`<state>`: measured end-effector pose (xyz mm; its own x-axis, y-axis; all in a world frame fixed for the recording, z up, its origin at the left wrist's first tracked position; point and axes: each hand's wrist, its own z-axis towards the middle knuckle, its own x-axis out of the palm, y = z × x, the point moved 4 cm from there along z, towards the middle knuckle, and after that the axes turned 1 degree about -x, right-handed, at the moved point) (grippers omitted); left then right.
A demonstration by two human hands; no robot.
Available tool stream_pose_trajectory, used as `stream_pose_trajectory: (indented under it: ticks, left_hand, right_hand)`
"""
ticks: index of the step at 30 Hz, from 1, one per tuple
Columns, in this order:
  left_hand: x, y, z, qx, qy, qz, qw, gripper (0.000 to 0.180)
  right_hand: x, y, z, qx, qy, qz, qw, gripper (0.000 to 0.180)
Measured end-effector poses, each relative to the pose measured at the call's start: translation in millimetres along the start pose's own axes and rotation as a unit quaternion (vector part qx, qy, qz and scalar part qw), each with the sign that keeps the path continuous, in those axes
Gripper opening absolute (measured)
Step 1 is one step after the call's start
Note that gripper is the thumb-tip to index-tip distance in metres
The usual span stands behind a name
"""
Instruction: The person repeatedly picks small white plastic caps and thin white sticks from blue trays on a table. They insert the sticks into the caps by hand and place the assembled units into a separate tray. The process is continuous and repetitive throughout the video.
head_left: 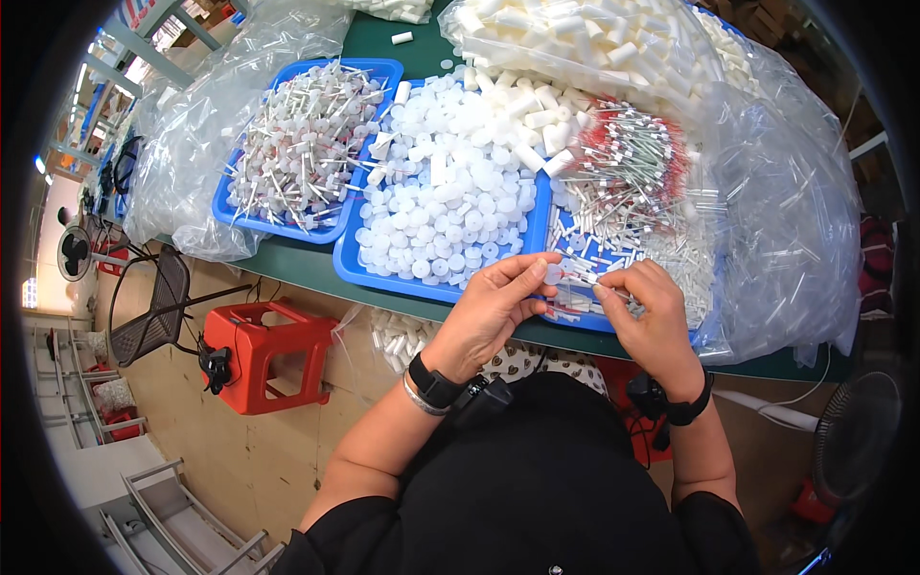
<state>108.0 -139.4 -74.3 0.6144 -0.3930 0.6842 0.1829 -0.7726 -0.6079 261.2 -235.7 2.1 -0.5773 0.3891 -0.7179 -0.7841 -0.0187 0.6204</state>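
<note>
My left hand [494,311] is closed in a pinch, thumb and forefinger on a translucent white disc [554,274]. Just to its right, my right hand [654,314] also pinches, its fingertips at the end of a small thin white piece [586,277]; its exact kind is too small to tell. Both hands are over the front edge of the right blue tray [586,319], which holds short white tubes [585,238] and a pile of red-and-white thin parts with metal stems [632,144]. Clear short tubes [685,278] lie beside my right hand.
A middle blue tray [383,280] is heaped with translucent discs; a left blue tray [222,206] holds assembled discs on sticks. White foam-like cylinders [585,38] fill a plastic bag behind. More clear bags [781,220] lie at right. A red stool [264,355] stands left below the green table [297,261].
</note>
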Motion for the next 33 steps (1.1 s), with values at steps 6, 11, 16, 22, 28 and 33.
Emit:
stream_pose_trajectory:
  ticks: [6,11,16,22,28,33]
  left_hand:
    - [2,-2,0,0.007,0.004,-0.002,1.0,0.032]
    - [2,-1,0,0.012,0.005,-0.011,1.0,0.031]
    - [6,0,-1,0.011,-0.004,0.024,1.0,0.031]
    - [9,21,4,-0.038,0.034,-0.08,0.995,0.03]
    - [14,29,5,-0.049,0.054,-0.104,0.992,0.033]
    - [16,27,4,-0.05,0.04,-0.073,0.995,0.034]
  right_hand:
    - [-5,6,0,-0.062,0.001,-0.049,0.997,0.008]
    - [-7,11,1,-0.087,0.004,-0.067,0.994,0.009]
    - [-7,14,2,-0.09,0.004,-0.063,0.994,0.009]
    - [8,9,-4,-0.042,-0.025,0.022,0.999,0.009]
    - [11,15,-6,-0.136,-0.032,-0.102,0.985,0.014]
    - [12,5,-6,-0.122,-0.012,-0.042,0.992,0.012]
